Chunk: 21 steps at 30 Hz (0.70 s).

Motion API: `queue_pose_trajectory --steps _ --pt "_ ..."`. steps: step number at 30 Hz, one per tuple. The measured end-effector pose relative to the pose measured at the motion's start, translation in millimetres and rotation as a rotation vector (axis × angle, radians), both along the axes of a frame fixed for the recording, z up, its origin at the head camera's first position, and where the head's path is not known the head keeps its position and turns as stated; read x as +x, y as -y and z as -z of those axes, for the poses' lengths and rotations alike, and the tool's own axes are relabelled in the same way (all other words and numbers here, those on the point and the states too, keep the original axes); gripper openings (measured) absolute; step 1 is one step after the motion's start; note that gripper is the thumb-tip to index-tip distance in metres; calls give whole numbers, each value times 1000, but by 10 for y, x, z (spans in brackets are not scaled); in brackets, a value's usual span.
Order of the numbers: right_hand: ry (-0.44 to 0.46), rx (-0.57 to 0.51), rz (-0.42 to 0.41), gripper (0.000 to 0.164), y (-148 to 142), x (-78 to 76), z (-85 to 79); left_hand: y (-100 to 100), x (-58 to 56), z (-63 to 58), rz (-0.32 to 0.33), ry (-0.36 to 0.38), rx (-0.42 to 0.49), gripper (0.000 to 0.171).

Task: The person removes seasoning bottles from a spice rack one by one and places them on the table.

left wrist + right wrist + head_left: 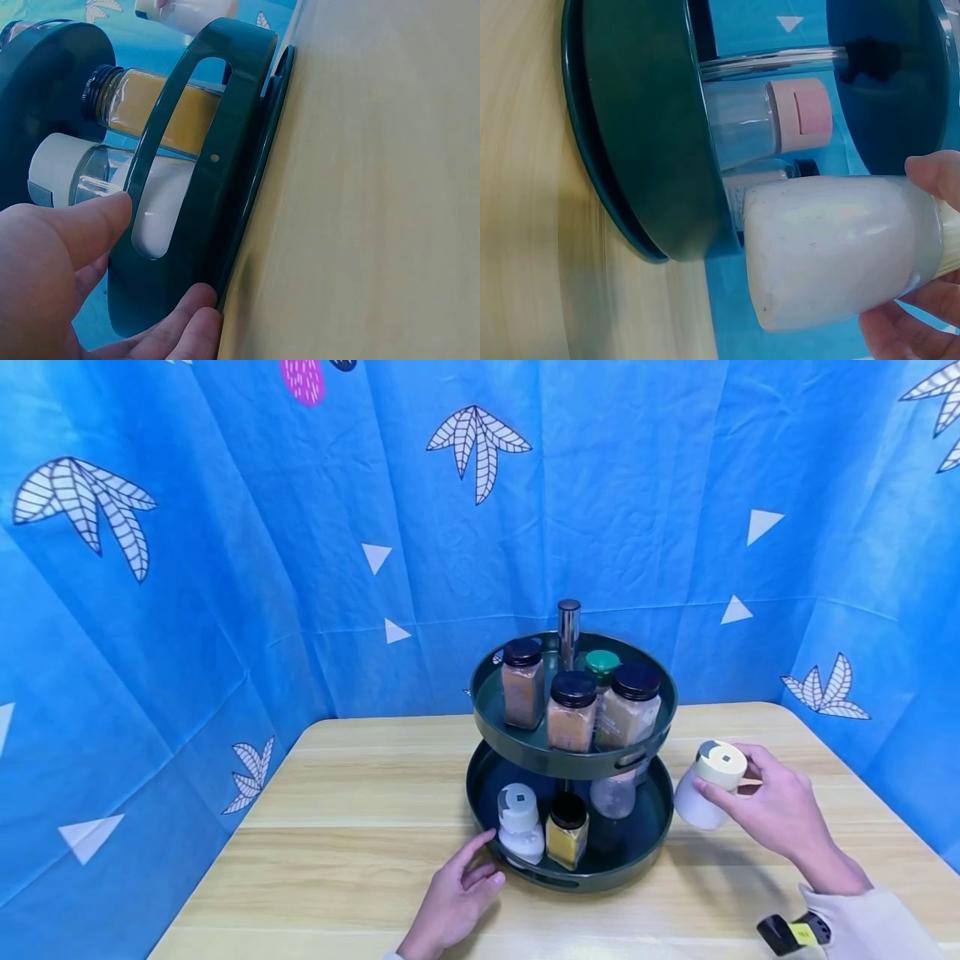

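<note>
My right hand (780, 806) holds a seasoning bottle (696, 800) with white contents and a cream cap, gripping it near the cap. It is tilted in the air just right of a dark green two-tier rack (573, 767). In the right wrist view the bottle's base (810, 255) points toward the lower tier. My left hand (456, 897) is at the front left of the lower tier (202, 187), index finger and thumb extended by its rim. Near it on that tier stand a white-filled bottle (519, 827) and a square black-lidded jar of yellow powder (567, 835).
On the upper tier stand several spice jars, including a brown one (522, 689) and a green-lidded one (602, 667). A pink-capped bottle (802, 116) is on the lower tier. The rack stands on a wooden table (360, 827) before a blue curtain (637, 485).
</note>
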State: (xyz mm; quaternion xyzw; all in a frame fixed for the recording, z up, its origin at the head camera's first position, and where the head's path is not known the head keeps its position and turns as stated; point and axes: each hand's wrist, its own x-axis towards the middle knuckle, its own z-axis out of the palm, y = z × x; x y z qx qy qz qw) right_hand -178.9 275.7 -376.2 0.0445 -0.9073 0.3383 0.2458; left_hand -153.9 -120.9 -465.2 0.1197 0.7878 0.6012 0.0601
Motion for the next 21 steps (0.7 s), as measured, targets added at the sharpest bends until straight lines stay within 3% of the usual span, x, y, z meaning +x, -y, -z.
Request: queue_pose_trajectory --steps 21 --pt "-7 5 2 58 -54 -12 106 4 -9 15 4 -5 -7 57"
